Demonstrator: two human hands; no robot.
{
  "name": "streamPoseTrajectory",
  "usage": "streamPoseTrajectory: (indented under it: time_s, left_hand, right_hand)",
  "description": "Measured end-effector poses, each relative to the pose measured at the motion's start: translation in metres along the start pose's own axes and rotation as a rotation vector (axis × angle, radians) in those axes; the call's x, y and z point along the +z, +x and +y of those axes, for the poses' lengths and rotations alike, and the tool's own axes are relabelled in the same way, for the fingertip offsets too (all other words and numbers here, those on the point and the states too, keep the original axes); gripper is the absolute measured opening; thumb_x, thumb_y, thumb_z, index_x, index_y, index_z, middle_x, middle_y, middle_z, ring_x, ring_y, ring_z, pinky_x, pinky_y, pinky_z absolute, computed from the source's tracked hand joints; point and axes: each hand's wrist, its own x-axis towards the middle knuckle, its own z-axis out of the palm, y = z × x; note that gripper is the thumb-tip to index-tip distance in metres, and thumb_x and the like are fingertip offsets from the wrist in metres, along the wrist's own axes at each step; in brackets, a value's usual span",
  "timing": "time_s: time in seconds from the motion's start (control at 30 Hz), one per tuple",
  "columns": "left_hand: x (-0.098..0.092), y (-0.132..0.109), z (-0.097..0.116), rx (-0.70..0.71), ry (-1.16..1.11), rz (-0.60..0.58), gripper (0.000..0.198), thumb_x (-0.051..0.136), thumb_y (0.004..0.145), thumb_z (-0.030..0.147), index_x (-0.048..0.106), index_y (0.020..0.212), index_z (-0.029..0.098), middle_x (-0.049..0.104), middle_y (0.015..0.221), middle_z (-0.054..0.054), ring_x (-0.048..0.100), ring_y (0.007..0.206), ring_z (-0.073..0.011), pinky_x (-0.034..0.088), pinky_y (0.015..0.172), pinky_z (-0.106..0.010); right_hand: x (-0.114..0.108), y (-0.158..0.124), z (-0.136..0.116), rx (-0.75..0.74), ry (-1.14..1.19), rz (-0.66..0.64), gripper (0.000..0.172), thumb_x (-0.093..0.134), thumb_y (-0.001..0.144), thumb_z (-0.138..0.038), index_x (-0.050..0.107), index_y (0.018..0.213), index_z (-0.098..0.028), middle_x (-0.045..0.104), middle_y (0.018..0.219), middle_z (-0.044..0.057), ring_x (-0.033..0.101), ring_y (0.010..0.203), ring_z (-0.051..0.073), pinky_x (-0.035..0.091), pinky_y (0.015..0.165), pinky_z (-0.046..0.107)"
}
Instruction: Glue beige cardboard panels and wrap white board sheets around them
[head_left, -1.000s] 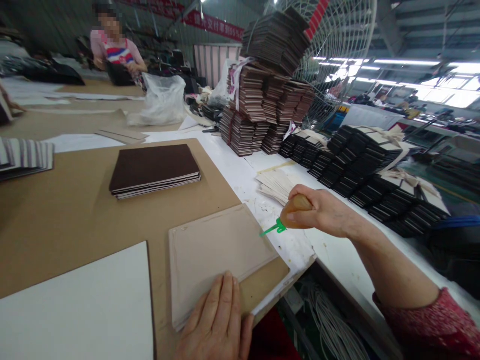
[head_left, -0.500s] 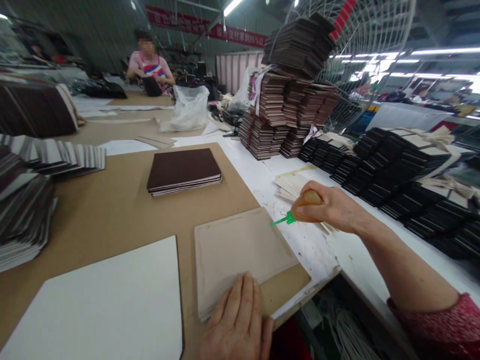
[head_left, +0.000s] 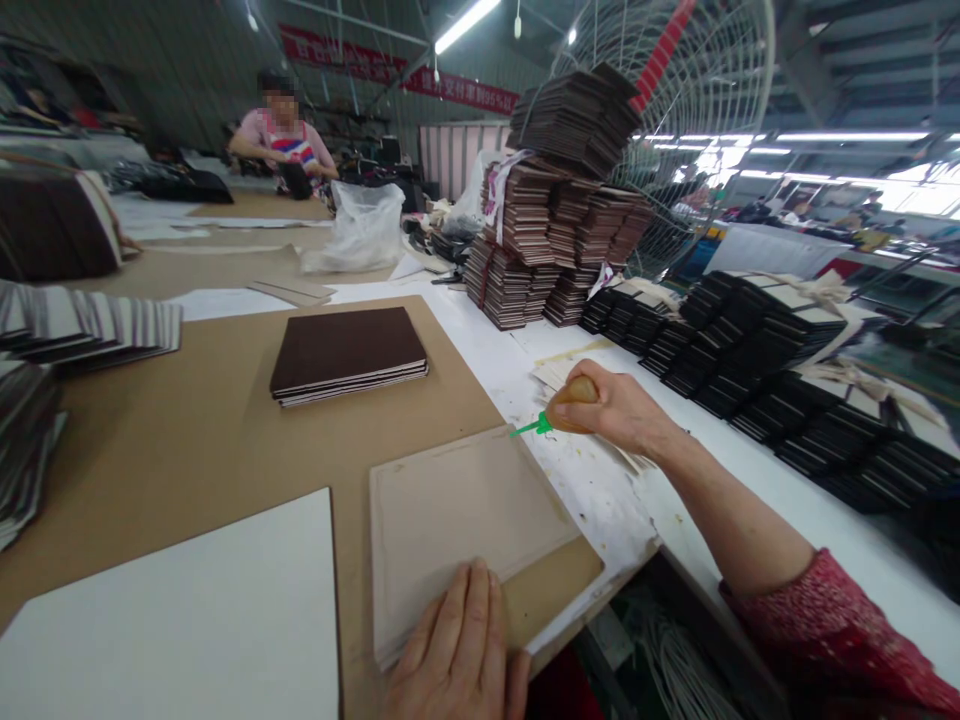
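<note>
A tan rectangular panel lies on the brown board at the table's front edge, with faint lines along its borders. My left hand rests flat on the panel's near edge, fingers stretched out. In my right hand is an amber glue bottle with a thin green nozzle, tipped to the left. The nozzle's tip is at the panel's far right corner; whether it touches cannot be made out. To the left lies a large white sheet with a dark edge.
A short stack of dark brown panels sits farther back on the board. Tall tied brown stacks and black bundles line the right, before a large fan. More panels stand at left. A co-worker works beyond.
My right hand has moved the glue bottle's nozzle up along the panel's right edge to its far corner. My left hand stays on the panel. The whole view has shifted slightly.
</note>
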Motion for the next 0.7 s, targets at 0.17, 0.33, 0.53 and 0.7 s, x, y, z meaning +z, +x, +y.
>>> streamPoseTrajectory:
  time_s: [0.17,0.33,0.53,0.7]
  left_hand:
    - [0.001,-0.001,-0.001,-0.001,0.009,0.002,0.038,0.047,0.089,0.034,0.065,0.113,0.01,0.067,0.119,-0.012,0.063,0.106,-0.0231,0.041,0.087,-0.036]
    - [-0.001,0.0,-0.005,0.081,0.064,-0.002,0.039,0.048,0.089,0.036,0.065,0.112,0.01,0.068,0.117,-0.012,0.063,0.104,-0.0215,0.042,0.086,-0.034]
    - [-0.001,0.002,-0.009,0.118,0.101,-0.021,0.04,0.051,0.088,0.037,0.065,0.114,0.011,0.068,0.118,-0.01,0.063,0.103,-0.021,0.043,0.085,-0.033]
    - [-0.006,0.005,-0.015,0.202,0.167,-0.038,0.043,0.054,0.086,0.042,0.066,0.114,0.011,0.069,0.117,-0.01,0.064,0.101,-0.0196,0.044,0.084,-0.031]
  right_hand:
    - [0.002,0.005,0.001,0.005,-0.024,0.025,0.034,0.069,0.073,-0.049,0.057,0.091,-0.023,0.065,0.076,0.001,0.056,0.065,0.018,0.035,0.054,0.027]
    - [-0.002,0.002,0.001,-0.005,-0.013,-0.007,0.032,0.068,0.075,-0.048,0.057,0.089,-0.022,0.065,0.073,0.001,0.055,0.064,0.018,0.034,0.054,0.027]
    - [-0.014,-0.01,0.005,-0.012,-0.003,-0.085,0.029,0.068,0.074,-0.046,0.058,0.087,-0.022,0.065,0.07,0.0,0.056,0.062,0.017,0.034,0.052,0.026]
    - [-0.014,-0.013,0.005,-0.015,-0.03,-0.058,0.03,0.067,0.075,-0.048,0.059,0.089,-0.023,0.067,0.072,0.0,0.056,0.063,0.017,0.034,0.053,0.027]
